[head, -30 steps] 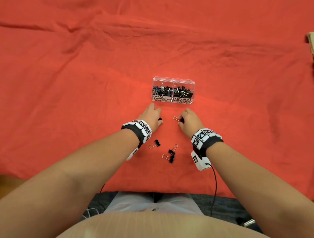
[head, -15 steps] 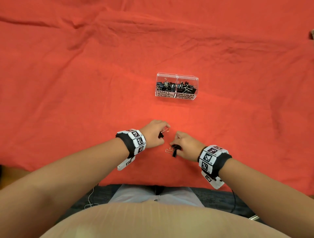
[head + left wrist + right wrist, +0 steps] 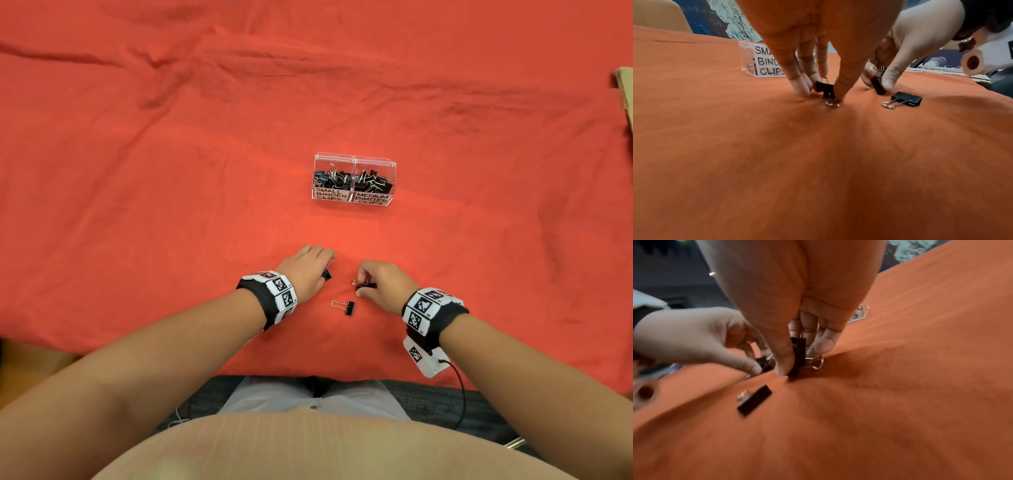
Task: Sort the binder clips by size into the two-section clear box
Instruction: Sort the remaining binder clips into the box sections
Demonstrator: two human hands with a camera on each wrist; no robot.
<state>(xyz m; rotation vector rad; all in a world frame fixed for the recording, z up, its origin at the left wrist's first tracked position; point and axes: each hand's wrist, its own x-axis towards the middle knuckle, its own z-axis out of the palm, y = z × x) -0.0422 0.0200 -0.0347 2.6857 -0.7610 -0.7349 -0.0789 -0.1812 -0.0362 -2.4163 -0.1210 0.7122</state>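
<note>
Red cloth point(image 3: 171, 205) carries everything. Left hand point(image 3: 305, 270) pinches a small clip point(image 3: 824, 88) against it; right hand point(image 3: 383, 284) pinches a larger clip point(image 3: 799, 353) stood on edge. Between the hands, nearer the cloth's near edge, one loose clip point(image 3: 344, 306) lies flat, handles pointing left. The clear box point(image 3: 354, 180) sits further toward the far edge, small section left, medium right, so each hand appears to face its own section.

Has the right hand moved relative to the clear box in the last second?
Yes. The right hand has pulled back toward the person, away from the clear box, and pinches a binder clip.
</note>
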